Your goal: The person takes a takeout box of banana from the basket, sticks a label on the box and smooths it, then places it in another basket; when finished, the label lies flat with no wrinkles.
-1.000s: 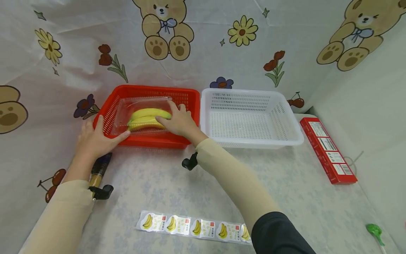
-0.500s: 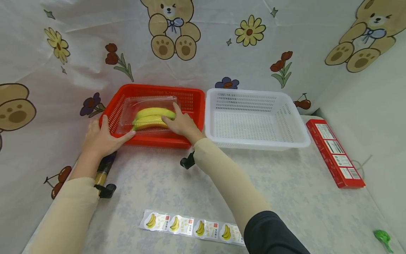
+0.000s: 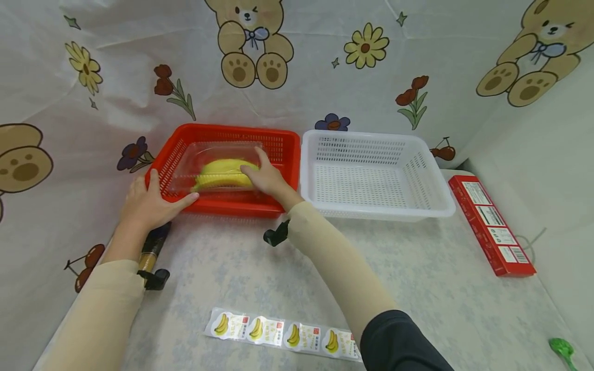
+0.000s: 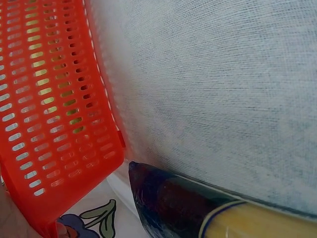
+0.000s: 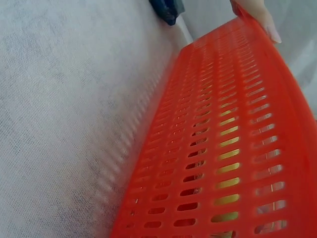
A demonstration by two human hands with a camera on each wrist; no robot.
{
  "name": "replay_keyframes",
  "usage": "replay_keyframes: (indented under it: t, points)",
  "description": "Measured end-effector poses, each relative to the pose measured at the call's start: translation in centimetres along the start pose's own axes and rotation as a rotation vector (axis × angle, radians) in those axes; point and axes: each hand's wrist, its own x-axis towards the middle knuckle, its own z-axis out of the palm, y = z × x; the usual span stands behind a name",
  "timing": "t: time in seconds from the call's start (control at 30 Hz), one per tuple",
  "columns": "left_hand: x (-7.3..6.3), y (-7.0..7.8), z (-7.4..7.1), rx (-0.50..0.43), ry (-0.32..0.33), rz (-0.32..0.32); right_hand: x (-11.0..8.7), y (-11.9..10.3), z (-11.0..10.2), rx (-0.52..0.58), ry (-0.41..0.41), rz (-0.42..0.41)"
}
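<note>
A clear plastic box [image 3: 185, 166] with yellow bananas [image 3: 221, 175] inside lies in the red basket [image 3: 232, 208]. My right hand [image 3: 270, 178] pinches the box's right end, thumb towards the front and fingers at the back. At the basket's front left corner my left hand [image 3: 151, 205] grips the rim, its thumb lying over the front edge. In the right wrist view, the left thumb [image 5: 270, 29] shows over the rim, and the bananas appear yellow through the wall slots. The right hand itself is out of sight in that view.
Right beside the red basket stands a white basket [image 3: 373, 210]. Farther right lies a red carton [image 3: 492, 226]. A strip of banana stickers [image 3: 283, 332] lies near the front, a dark-and-tan packet [image 3: 152, 247] by the left wrist, a green-topped item [image 3: 561, 347] at front right.
The clear box has shifted slightly right and tilted, with the right hand pinching its end. My left hand stays at the basket corner. The head view swung slightly left early on.
</note>
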Motion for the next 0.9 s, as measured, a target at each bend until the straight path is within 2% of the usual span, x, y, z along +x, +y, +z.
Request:
replay_keyframes:
  t: [0.2, 0.47, 0.9]
  points:
    - [0.0, -0.1, 0.0, -0.004, -0.003, 0.003, -0.5, -0.4, -0.3, 0.092, 0.01, -0.043]
    - [0.0, 0.0, -0.2, 0.004, -0.019, 0.002, -1.8, -0.8, -1.3, 0.091, 0.096, -0.124]
    - [0.1, -0.1, -0.1, 0.003, -0.005, 0.022, -5.3, -1.3, -5.5, 0.186, 0.126, -0.212]
